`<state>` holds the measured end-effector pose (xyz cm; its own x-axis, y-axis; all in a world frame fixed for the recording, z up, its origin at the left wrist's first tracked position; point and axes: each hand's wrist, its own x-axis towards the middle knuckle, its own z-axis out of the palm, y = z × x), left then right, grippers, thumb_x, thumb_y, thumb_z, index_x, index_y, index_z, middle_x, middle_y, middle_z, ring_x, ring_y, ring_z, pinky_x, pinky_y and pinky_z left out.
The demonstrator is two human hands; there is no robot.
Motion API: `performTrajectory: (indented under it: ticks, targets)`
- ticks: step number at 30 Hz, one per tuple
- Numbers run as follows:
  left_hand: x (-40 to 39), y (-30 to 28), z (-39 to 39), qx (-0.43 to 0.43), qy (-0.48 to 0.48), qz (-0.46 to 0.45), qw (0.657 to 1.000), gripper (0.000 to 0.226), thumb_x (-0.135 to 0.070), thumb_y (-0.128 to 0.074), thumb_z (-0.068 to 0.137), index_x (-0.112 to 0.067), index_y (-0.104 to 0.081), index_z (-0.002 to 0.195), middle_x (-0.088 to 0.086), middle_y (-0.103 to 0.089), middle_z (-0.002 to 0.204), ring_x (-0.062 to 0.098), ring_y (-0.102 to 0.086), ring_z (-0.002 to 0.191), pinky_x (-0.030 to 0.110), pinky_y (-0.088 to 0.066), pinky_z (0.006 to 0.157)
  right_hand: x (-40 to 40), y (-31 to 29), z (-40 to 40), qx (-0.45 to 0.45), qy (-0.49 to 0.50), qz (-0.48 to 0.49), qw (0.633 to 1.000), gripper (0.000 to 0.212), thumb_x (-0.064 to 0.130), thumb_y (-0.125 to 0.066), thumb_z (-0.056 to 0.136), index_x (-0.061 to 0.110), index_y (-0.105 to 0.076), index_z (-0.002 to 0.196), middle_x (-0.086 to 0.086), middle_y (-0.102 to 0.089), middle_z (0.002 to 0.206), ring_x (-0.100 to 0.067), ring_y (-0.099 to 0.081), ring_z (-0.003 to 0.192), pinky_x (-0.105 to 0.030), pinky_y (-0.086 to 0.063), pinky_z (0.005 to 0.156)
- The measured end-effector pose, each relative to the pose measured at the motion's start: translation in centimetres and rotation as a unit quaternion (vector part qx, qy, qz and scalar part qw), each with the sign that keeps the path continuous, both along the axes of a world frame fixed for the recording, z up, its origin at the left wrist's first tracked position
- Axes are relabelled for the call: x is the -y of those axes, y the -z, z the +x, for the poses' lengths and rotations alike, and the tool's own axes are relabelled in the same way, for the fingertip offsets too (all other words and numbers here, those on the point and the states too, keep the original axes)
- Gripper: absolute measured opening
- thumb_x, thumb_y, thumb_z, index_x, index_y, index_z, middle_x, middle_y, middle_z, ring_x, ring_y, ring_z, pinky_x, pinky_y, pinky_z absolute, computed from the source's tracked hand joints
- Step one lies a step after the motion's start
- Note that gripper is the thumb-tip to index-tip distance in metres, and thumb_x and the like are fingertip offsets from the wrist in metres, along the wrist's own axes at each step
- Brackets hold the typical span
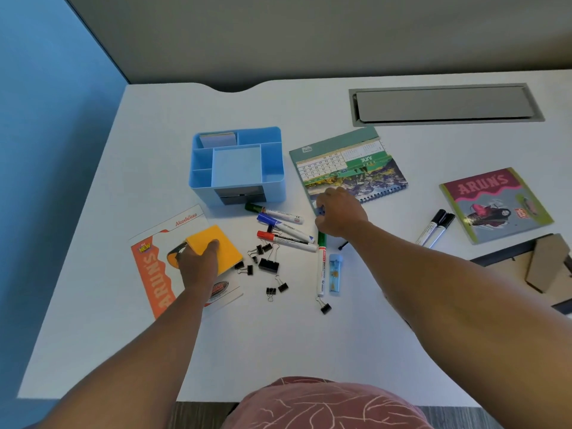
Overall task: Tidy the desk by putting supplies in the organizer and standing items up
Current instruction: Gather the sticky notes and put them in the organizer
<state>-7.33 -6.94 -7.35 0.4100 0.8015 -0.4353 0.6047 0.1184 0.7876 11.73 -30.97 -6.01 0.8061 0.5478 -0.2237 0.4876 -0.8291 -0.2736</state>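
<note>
Two bare hands are down on the white surface (309, 351) — the left hand (198, 261), lower left of centre, has its grip curled round a yellow sticky-note pad (216, 247) lying on an orange-and-white booklet (161, 267). The right hand (339, 213), at mid-frame, pinches a small blue item (320, 210) at the near edge of the flat desk calendar (349, 168). The blue organizer (238, 164) stands upper centre, with markers (284, 230) just below it and black binder clips (267, 264) scattered lower — none touching either hand.
</note>
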Motion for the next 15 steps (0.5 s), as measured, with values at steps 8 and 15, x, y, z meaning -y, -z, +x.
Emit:
performTrajectory:
  ticks: [8, 15]
  targets:
    - [-0.2, -0.7, -0.5, -0.058, 0.043, 0.099, 0.992, 0.049, -0.025, -0.063, 0.088, -0.024, -0.045, 0.134, 0.003, -0.049, 0.113, 0.028, -0.054, 0.097, 0.04, -0.048, 0.082, 0.6, -0.5, -0.2, -0.11, 0.147, 0.162, 0.97, 0.008, 0.031, -0.065, 0.082, 0.023, -0.066, 0.083, 0.006, -0.064, 0.077, -0.014, -0.06, 0.074, -0.023, -0.042, 0.06]
    - [-0.7, -1.0, -0.5, -0.133, 0.018, 0.271, 0.953, 0.056, -0.036, -0.066, 0.084, -0.017, -0.048, 0.134, 0.013, -0.049, 0.134, 0.035, -0.041, 0.126, 0.052, -0.041, 0.096, 2.5, -1.5, 1.4, -0.054, 0.399, 0.185, 0.897, 0.006, 0.012, -0.052, 0.066, 0.015, -0.047, 0.068, -0.005, -0.046, 0.075, -0.024, -0.043, 0.079, -0.026, -0.033, 0.053]
